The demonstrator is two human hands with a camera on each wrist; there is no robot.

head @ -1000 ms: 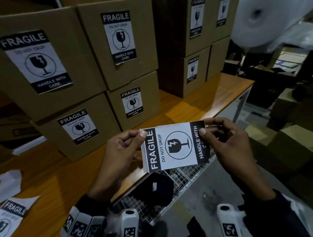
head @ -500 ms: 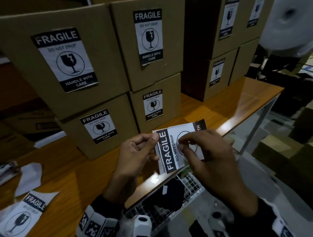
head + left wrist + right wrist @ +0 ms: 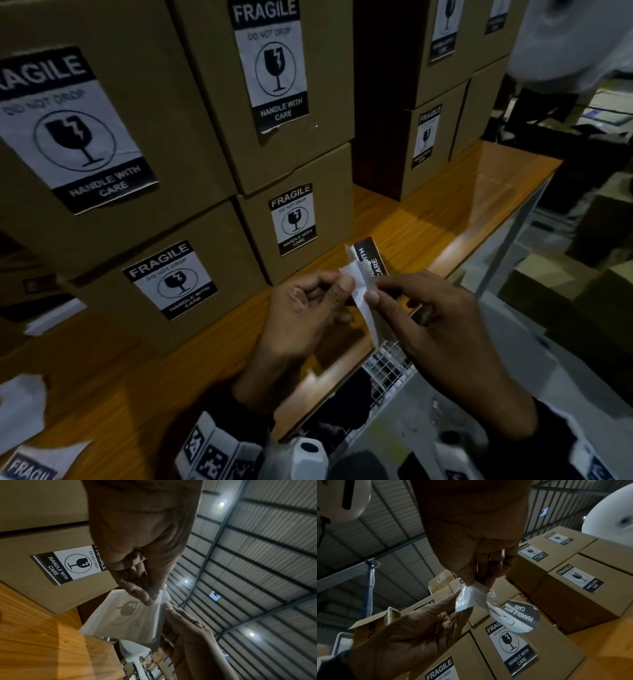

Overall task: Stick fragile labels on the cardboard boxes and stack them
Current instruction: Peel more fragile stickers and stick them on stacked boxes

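The left hand point(image 3: 301, 308) and the right hand point(image 3: 428, 318) meet just off the front edge of the bench point(image 3: 428, 219), both pinching one fragile label point(image 3: 368, 263) between thumb and fingertips. The left thumb and forefinger grip a white corner of paper; the right fingertips point(image 3: 373, 298) pinch the sheet just beside them. In the right wrist view a small white flap point(image 3: 464, 600) is folded away from the printed sheet point(image 3: 520, 616), whose black band reads "HANDLE WITH CARE". The left wrist view shows the pale back of the label point(image 3: 126, 616), with the broken-glass mark faintly visible through it, held above the bench edge.

Behind the hands, cardboard boxes point(image 3: 301, 226) stand stacked two high along the back of the bench, each with a fragile label stuck on its front face. A second stack point(image 3: 431, 137) stands toward the far right corner, also labelled. At the near left corner lie a loose label point(image 3: 30, 469) and a torn scrap of white paper point(image 3: 20, 407). A wire mesh shelf point(image 3: 387, 370) sits below the front edge of the bench, under the hands. A large white roll point(image 3: 575, 37) is beyond the right end of the bench.
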